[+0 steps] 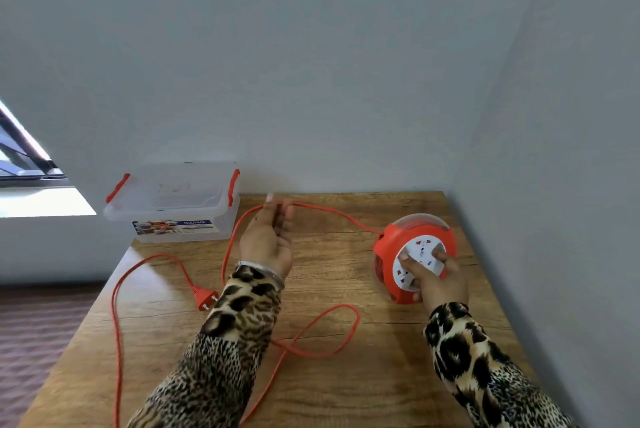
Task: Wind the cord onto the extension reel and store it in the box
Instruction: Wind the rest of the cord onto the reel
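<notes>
An orange extension reel (391,247) with a white socket face stands on its edge at the right of the wooden table (346,393). My right hand (438,280) grips the white face, fingers spread over it. The orange cord (332,216) runs from the reel to my left hand (268,240), which is palm up with the cord passing across its fingertips. From there the cord loops over the table and ends in an orange plug (204,297) beside my left sleeve. A clear plastic box (173,216) with orange clips sits at the table's far left corner, lid on.
Grey walls close the table on the far side and the right. The table's left edge drops to a carpeted floor (34,341). A window (20,157) is at the left. Part of the cord hangs over the near edge.
</notes>
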The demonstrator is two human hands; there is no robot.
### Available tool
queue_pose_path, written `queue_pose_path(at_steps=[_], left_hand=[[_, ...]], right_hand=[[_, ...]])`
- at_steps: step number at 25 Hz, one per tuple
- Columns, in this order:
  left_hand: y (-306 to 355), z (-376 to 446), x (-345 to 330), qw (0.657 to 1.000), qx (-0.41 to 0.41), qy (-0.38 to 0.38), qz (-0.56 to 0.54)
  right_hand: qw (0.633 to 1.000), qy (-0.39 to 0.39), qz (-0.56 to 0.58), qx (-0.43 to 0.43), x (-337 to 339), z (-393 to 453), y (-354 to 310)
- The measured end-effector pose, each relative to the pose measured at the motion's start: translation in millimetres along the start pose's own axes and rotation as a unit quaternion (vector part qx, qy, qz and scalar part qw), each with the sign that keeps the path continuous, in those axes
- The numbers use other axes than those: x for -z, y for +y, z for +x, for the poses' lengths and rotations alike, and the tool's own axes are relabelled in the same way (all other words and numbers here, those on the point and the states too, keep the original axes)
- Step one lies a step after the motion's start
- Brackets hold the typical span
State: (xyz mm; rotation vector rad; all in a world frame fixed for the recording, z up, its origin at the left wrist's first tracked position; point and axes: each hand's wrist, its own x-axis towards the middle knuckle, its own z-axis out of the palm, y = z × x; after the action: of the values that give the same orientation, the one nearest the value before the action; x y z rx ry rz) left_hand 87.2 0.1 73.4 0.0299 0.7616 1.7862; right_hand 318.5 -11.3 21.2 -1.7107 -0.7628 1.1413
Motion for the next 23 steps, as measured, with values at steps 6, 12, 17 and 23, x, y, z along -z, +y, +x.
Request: queue_pose_path(at_steps=[6,12,17,23], left_hand=[[-32,1,28,0.975,0.115,-0.079,0.171],[-94,-41,58,0.790,0.130,-0.228,0.554],[-102,-35,63,0.864,0.037,-0.234,0.445],[-60,-16,61,0.879,0.122,-0.213,0.408]], right_hand=[[0.995,-0.043,0.038,-0.084,-4,-4,5],[0.981,-0.095,0.077,-0.149,-9,-11,2],[0.961,-0.193,0.090,-0.177,-11,-32,-13],[0.823,-0.115,-0.397,0.390,30,-26,-21]])
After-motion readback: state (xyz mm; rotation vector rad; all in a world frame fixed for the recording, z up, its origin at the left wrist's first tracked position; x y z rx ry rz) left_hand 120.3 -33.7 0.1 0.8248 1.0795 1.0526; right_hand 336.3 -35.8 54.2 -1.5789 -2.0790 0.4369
